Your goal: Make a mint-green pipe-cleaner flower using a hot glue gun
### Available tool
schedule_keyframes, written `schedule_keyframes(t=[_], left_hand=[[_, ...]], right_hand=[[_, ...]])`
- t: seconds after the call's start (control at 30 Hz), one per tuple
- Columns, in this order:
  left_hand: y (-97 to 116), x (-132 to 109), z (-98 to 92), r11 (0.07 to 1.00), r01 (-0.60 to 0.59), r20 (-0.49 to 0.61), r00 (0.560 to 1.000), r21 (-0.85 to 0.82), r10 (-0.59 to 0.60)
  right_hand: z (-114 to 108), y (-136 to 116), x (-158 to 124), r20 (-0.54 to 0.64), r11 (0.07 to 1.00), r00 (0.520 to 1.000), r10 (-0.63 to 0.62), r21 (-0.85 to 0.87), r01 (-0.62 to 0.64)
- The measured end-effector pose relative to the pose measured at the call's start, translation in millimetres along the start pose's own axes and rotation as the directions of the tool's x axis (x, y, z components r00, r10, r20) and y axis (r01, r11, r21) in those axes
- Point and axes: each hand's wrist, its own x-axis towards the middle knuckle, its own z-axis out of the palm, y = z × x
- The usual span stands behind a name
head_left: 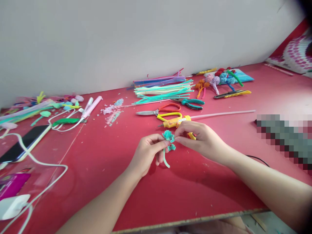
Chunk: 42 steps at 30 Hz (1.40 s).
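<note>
A small turquoise pipe-cleaner flower [168, 135] with a pale green stem curving down stands between my hands. My left hand [150, 150] pinches it just under the bloom, thumb in front and fingers behind. From the other side, my right hand [195, 138] has thumb and forefinger closed on a turquoise piece at the flower's edge. Just behind my right hand lies a yellow glue gun [174, 122], partly covered by it. Scissors [158, 112] with one red and one yellow handle lie beyond, near teal-handled pliers [192, 103].
Bundles of pipe cleaners [163, 91] lie along the wall, beside finished pompom flowers [214, 81] and a yellow utility knife [232, 94]. Fuzz scraps [113, 110] sit left of centre. A phone [26, 143], white cable [55, 182] and pink hair-iron-like tool [91, 108] occupy the left.
</note>
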Motion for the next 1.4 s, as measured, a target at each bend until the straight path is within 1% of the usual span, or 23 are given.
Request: schedule_keyframes(t=[0.1,0.37,0.6,0.73,0.87,1.03,1.13,1.2,1.27,1.4], left_hand=[[0,-1,0.8,1.0,0.004,0.012,1.0,0.002,-0.004],[-1,-2,0.8,0.999,0.034,0.023,0.999,0.017,-0.034],[-1,-3,1.5,0.999,0.04,0.021,0.999,0.036,-0.041],[-2,-4,1.7,0.996,0.025,0.006,1.0,0.086,-0.026],[2,-6,2.9,0.983,-0.015,-0.003,1.0,0.181,0.016],[7,-11,6.4,0.967,-0.046,-0.021,0.998,0.249,0.053],[8,-14,8.0,0.955,-0.082,-0.049,0.994,0.287,0.1],[7,-16,7.9,0.933,-0.141,-0.065,0.983,0.33,0.171],[6,-18,6.7,0.902,-0.225,-0.074,0.96,0.369,0.27],[5,-22,3.3,0.832,-0.387,-0.074,0.89,0.397,0.45]], right_hand=[[-1,0,1,-0.014,0.999,0.999,-0.044,-0.025,0.044],[-1,2,2,0.003,0.999,1.0,-0.026,-0.025,0.026],[1,1,3,-0.03,0.998,1.0,-0.009,-0.066,0.007],[1,0,3,-0.027,0.996,1.0,0.0,-0.091,-0.002],[1,0,3,-0.023,0.992,1.0,0.006,-0.124,-0.009],[2,-1,1,-0.05,0.982,0.995,-0.086,-0.172,0.076],[3,-3,-2,-0.069,0.968,0.984,-0.164,-0.201,0.147],[4,-5,-4,-0.087,0.951,0.967,-0.239,-0.222,0.215],[4,-7,-7,-0.116,0.93,0.942,-0.315,-0.237,0.282],[4,-11,-13,-0.186,0.888,0.885,-0.426,-0.274,0.37]])
